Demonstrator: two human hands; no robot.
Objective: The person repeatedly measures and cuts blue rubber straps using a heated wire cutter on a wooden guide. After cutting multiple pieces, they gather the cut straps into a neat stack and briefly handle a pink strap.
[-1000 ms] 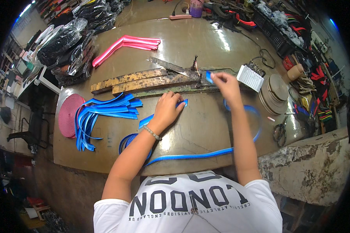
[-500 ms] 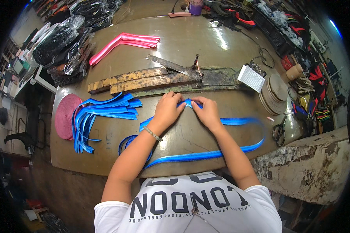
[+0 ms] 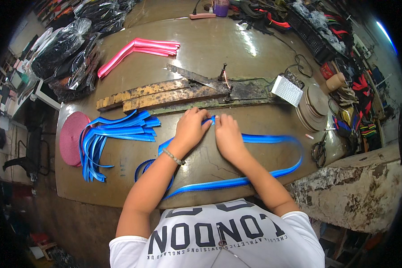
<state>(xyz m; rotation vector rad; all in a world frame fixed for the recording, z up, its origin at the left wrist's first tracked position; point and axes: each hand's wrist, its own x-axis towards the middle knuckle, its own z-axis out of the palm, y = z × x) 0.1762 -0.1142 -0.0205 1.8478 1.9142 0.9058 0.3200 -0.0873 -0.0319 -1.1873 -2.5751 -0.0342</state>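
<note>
A long blue webbing strap point(image 3: 272, 139) loops over the table to the right and back towards me, its right bend blurred. My left hand point(image 3: 191, 130) pinches it near the table's middle, fingers closed. Close beside it, my right hand point(image 3: 229, 138) has its fingers pressed together on the strap, back of the hand upward. Only a short bit of blue shows between the two hands. Under my left forearm lies a coil of the same strap point(image 3: 140, 171), partly hidden.
Beyond my hands lies a long worn cutter point(image 3: 165, 96) with a hinged blade. Cut blue strips point(image 3: 129, 126) and a pink webbing roll point(image 3: 73, 138) lie left; pink strips point(image 3: 140, 50) lie farther back. On the right are beige rolls point(image 3: 316, 107) and black scissors point(image 3: 319, 152).
My right hand has shifted left, closer to my left hand, and turned its back upward. The strap between them shows less. The whole view has moved slightly.
</note>
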